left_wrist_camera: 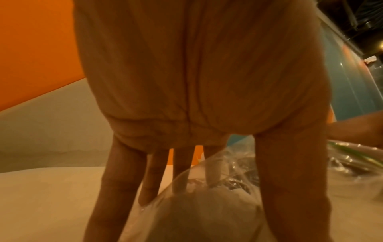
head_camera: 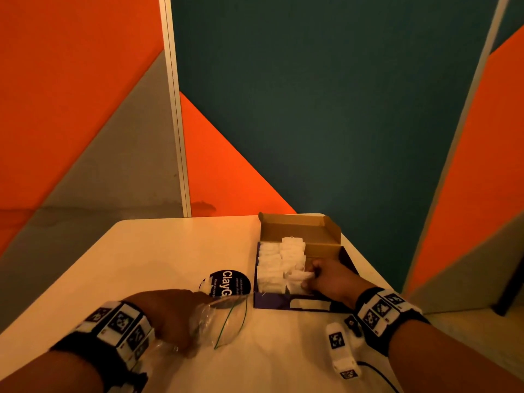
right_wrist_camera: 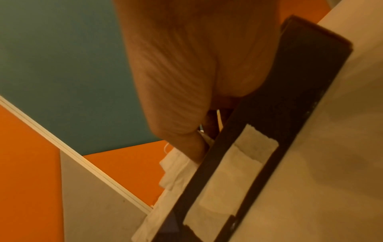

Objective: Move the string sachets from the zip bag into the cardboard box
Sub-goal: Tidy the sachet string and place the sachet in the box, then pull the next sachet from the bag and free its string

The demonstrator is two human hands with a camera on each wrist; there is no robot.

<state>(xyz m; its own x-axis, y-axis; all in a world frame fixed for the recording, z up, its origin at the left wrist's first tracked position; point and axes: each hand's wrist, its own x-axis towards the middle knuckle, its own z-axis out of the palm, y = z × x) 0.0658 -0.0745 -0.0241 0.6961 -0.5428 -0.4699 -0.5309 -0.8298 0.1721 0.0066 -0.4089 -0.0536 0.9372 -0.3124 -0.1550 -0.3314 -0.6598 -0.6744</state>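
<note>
The cardboard box [head_camera: 280, 304] stands open at the table's far right, purple outside, its brown lid [head_camera: 297, 226] tipped back. Rows of white string sachets [head_camera: 269, 263] fill its left part. My right hand [head_camera: 310, 275] is inside the box and pinches one sachet [head_camera: 297, 278] against the rows; in the right wrist view the fingertips [right_wrist_camera: 196, 152] sit on this sachet [right_wrist_camera: 176, 163] behind the box wall [right_wrist_camera: 290, 98]. The clear zip bag [head_camera: 226, 319] lies at centre. My left hand [head_camera: 181, 316] presses it down with straight, spread fingers [left_wrist_camera: 153, 180]. One sachet [left_wrist_camera: 207, 216] shows inside the bag.
A round black label [head_camera: 230, 282] shows at the bag's far end. A white marker-tagged device [head_camera: 340, 350] with a black cable lies near the front edge, beside my right wrist. Orange, grey and teal partition panels stand close behind the table [head_camera: 170, 251].
</note>
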